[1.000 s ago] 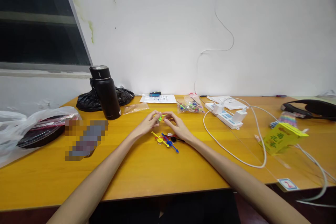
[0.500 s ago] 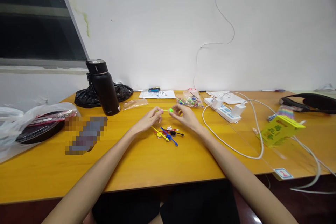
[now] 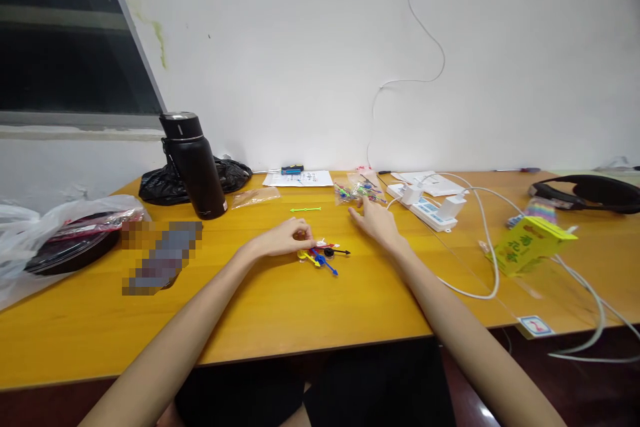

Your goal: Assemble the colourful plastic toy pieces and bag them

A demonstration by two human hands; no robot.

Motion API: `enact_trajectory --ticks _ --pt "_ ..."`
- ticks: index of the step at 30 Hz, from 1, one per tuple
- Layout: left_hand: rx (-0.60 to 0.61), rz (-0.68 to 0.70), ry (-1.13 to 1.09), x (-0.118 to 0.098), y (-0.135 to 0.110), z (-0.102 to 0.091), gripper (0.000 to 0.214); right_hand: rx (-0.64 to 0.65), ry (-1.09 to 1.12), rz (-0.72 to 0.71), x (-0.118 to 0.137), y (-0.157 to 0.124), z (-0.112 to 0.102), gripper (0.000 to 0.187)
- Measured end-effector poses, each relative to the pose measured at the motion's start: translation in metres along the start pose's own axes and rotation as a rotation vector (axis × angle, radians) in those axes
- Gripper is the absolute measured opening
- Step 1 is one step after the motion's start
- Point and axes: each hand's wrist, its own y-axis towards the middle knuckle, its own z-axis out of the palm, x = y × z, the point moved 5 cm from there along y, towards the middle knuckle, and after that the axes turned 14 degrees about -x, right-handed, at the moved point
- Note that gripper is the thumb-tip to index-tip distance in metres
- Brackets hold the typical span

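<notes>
My left hand (image 3: pixel 291 237) is low over a small pile of plastic arrow spinners, its fingers curled and the fingertips together at the pile's edge. What they pinch, if anything, is hidden. The pile has a yellow arrow (image 3: pixel 311 259), a blue arrow (image 3: pixel 327 265), a black arrow (image 3: pixel 340 252) and a red arrow (image 3: pixel 330 246), with a small white piece (image 3: pixel 321 242) among them. A bright green arrow (image 3: pixel 305 209) lies flat beyond my left hand. My right hand (image 3: pixel 376 221) holds nothing visible; its fingers stretch to the near edge of a clear bag of colourful plastic parts (image 3: pixel 357 191).
A black bottle (image 3: pixel 193 170), a black bag (image 3: pixel 155 187) and a blurred-out flat object (image 3: pixel 163 259) stand or lie left. At right are a power strip (image 3: pixel 425 210) with white cables, a yellow box (image 3: pixel 535 245) and a black headset (image 3: pixel 590 193). Paper (image 3: pixel 300 179) lies behind.
The green arrow, held between both hands before, now lies on the table. My left hand has come down to the pile; my right hand has moved right, to the bag of parts.
</notes>
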Motion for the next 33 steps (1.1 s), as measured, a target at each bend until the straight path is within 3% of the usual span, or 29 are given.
enact_trajectory --ticks 3,7,12,15,18,23,26,29,33 --pt "0.025 0.002 -0.002 0.002 0.000 0.002 0.049 0.007 0.333 -0.152 0.018 0.000 0.003 0.028" --pt "0.055 -0.031 -0.072 0.011 0.000 0.005 0.041 0.159 0.706 -0.284 0.044 -0.010 0.009 0.031" --pt "0.081 -0.059 -0.159 0.014 0.000 0.006 0.031 0.532 0.833 -0.339 0.064 -0.033 0.020 0.037" --pt "0.063 -0.049 -0.162 0.013 0.000 0.005 0.031 0.611 0.873 -0.363 0.066 -0.038 0.021 0.037" --pt "-0.051 -0.043 -0.150 0.013 0.002 0.001 0.030 0.533 0.902 -0.356 0.064 -0.033 0.018 0.035" --pt "-0.404 -0.013 -0.179 0.007 0.005 -0.016 0.022 0.085 0.888 -0.268 0.056 -0.018 0.001 0.027" --pt "-0.379 -0.083 -0.344 0.008 0.008 -0.012 0.025 -0.038 0.971 -0.266 0.060 -0.020 -0.009 0.021" --pt "-0.285 -0.161 -0.590 0.009 0.011 -0.002 0.034 -0.071 1.035 -0.321 0.071 -0.027 -0.016 0.017" --pt "-0.308 -0.156 -0.739 0.010 0.013 0.003 0.036 -0.078 1.053 -0.383 0.082 -0.033 -0.021 0.015"
